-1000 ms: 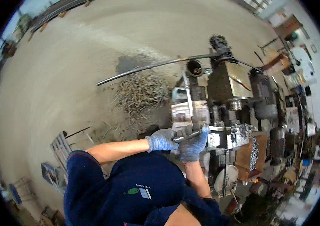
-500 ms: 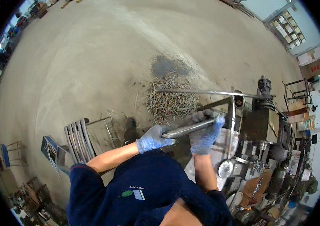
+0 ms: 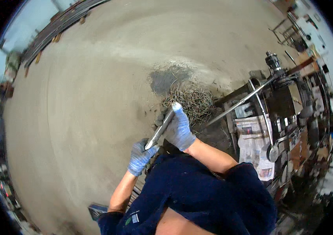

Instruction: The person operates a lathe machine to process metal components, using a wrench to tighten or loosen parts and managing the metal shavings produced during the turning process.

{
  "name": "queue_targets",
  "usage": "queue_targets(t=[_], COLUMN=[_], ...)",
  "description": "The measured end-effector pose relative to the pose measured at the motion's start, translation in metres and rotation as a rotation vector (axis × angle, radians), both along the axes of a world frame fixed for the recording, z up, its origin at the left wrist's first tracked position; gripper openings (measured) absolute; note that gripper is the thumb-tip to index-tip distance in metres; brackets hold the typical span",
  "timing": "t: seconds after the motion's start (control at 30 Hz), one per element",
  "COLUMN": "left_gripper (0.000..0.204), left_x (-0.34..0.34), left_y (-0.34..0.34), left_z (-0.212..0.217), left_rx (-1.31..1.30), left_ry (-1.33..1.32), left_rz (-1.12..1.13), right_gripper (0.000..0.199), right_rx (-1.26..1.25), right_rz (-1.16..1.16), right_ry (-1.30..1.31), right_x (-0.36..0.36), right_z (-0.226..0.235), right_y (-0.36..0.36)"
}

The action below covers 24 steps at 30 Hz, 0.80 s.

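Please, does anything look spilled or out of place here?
Yes: a tangled heap of strands lies loose on the floor; the dark patch beside it looks like a spill, its substance unclear.

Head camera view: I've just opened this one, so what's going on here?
Someone in a dark navy shirt is holding a grey cylindrical metal bar at a slant in front of the body, both hands in blue-and-grey knitted gloves. The right hand grips its upper part, and the left hand holds the lower end. Beyond them, a tangled heap of metal shavings lies on the floor; a printed newspaper sheet is spread out to the right.
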<state>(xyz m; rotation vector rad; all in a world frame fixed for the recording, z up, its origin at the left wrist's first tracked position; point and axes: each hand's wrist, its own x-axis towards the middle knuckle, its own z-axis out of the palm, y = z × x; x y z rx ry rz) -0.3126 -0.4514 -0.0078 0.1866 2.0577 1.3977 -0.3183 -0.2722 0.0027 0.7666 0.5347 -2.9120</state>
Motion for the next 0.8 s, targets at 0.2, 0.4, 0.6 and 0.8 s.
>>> queue_targets(t=[0.2,0.4,0.6,0.8], left_gripper=[0.044,0.033,0.021,0.025], left_x=[-0.103,-0.213,-0.329,-0.449], left_y=[0.006,0.01,0.011,0.106], left_z=[-0.015,-0.03,-0.075,-0.059], left_rx=[-0.222,-0.414,-0.164,0.013], left_ry=[0.319,0.384,0.096,-0.077], left_rz=[-0.356,-0.571,-0.441,-0.538], right_gripper=[0.041,0.042,0.04,0.041], right_rx=[-0.142,-0.168,-0.086,0.006], right_rz=[-0.154,-0.331,-0.637,-1.027], right_ry=[-0.106,-0.039,-0.062,-0.165], right_x=[-0.082,-0.172,-0.223,-0.264], right_z=[-0.038,-0.052,-0.026,-0.073], right_y=[0.003,0.036,0.108,0.15])
